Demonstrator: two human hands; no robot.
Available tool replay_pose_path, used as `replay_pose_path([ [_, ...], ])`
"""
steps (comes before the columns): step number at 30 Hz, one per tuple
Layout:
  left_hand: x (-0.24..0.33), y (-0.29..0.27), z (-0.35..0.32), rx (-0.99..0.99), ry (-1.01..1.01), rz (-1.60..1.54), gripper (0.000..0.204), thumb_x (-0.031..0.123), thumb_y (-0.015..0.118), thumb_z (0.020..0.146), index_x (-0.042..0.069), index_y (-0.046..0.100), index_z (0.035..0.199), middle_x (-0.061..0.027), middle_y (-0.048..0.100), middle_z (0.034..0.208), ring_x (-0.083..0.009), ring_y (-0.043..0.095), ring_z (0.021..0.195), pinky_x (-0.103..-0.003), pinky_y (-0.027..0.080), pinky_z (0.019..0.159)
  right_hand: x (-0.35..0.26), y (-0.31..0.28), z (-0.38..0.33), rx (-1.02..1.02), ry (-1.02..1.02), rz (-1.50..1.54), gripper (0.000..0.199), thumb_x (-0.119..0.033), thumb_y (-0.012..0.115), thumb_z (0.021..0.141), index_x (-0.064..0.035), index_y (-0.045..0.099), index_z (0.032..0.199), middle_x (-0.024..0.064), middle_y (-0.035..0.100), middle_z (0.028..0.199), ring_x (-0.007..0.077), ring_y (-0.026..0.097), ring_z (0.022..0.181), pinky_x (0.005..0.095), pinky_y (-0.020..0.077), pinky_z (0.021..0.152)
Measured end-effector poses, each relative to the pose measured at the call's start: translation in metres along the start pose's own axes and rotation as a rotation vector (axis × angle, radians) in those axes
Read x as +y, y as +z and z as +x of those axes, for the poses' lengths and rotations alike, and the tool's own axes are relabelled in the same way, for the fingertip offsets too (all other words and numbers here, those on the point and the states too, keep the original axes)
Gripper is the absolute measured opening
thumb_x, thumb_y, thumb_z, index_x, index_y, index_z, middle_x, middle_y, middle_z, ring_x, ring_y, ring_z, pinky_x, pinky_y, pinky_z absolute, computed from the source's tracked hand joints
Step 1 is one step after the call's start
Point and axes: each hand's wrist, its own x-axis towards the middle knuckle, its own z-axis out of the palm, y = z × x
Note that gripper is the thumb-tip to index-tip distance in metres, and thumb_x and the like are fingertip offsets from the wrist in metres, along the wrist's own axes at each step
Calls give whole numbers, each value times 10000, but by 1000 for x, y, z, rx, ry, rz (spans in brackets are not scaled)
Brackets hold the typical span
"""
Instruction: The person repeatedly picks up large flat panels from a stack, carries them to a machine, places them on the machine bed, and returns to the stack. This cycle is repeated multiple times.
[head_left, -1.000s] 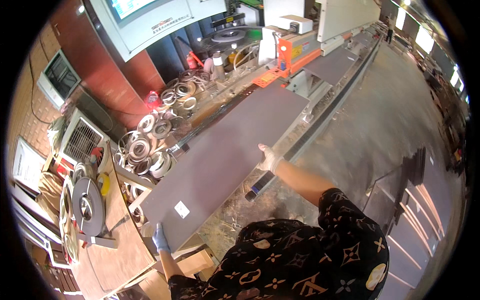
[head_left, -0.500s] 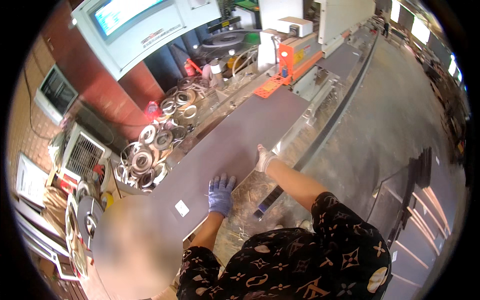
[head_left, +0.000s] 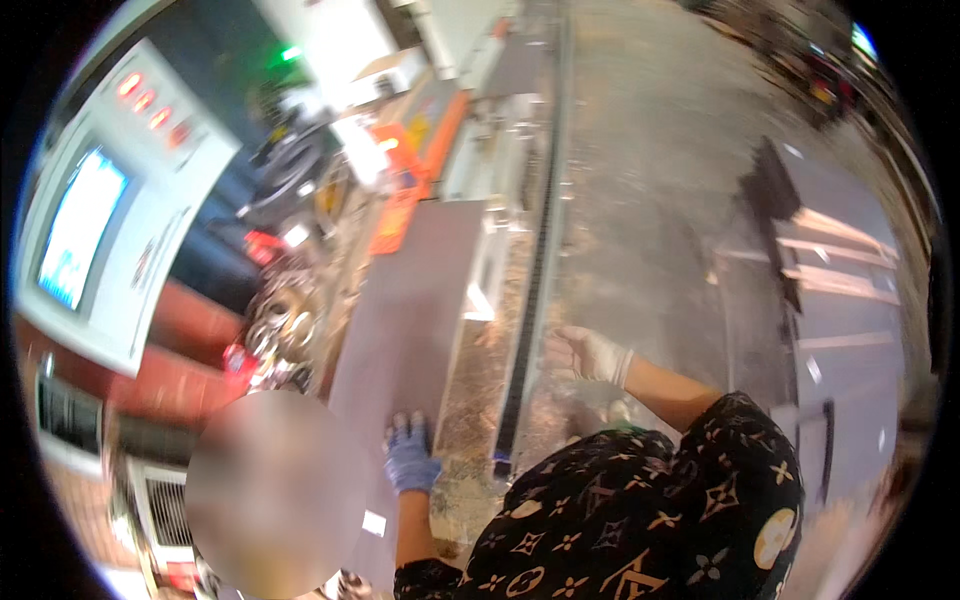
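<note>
A long grey-brown panel (head_left: 415, 300) lies along the machine bed, its far end beneath an orange guard plate (head_left: 397, 220). My left hand (head_left: 411, 458), in a bluish knitted glove, rests flat on the panel near its right edge, fingers outstretched. Close below that hand a white label (head_left: 374, 523) is stuck on the panel. My right hand (head_left: 592, 356), in a pale glove, hangs in the air over the floor, right of the machine's dark rail (head_left: 530, 330). It is apart from the panel, its fingers stretched out and slightly blurred, with nothing held.
Several grey panels (head_left: 845, 375) are stacked on the right. A white control cabinet (head_left: 160, 235) with a lit screen stands at the left. Rolls of edging band (head_left: 285, 330) lie beside the machine bed. Bare concrete floor (head_left: 640, 200) runs between machine and stack.
My right hand has left the panel's edge and swung out to the right. My left hand stays flat on the panel. The whole view has turned toward the right.
</note>
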Motion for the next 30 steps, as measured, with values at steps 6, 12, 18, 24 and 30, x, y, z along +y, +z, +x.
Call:
replay_pose_path([
  [6,15,3,31,-1,-6,0,988,249,790,538,210,284,1386,-121,260,1439,-359,332,1264,-396,371,1010,-23,-89,-74,389,-174,202,285,-288,511,890,-131,512,1127,5,597,962,190,601,866,448,490,769],
  [12,54,-7,91,36,32,25,989,248,799,549,200,278,1388,-114,288,1424,-334,325,1273,-377,355,1028,-47,-195,-121,397,-332,360,216,-312,520,866,-161,555,1016,4,603,926,195,595,803,451,477,701],
  [18,114,-18,118,284,224,-231,832,258,776,612,101,380,1326,-183,397,1324,-329,471,1136,-394,402,957,-82,-319,-214,609,-658,470,237,-326,583,808,-115,584,917,43,615,933,231,595,808,442,451,751],
  [24,225,23,112,408,376,-841,559,93,685,732,-13,454,1230,-144,515,1147,-249,513,1048,-327,448,871,-68,-431,-309,1250,-709,384,512,-359,542,843,-126,415,1280,41,451,1322,249,481,1117,475,342,953],
  [30,329,27,96,213,555,-918,579,168,675,741,-21,452,1241,-130,507,1230,-244,473,1135,-333,350,991,-29,-491,-353,1485,-914,929,631,-464,577,801,-100,414,1290,75,498,1263,250,450,1152,473,366,939],
])
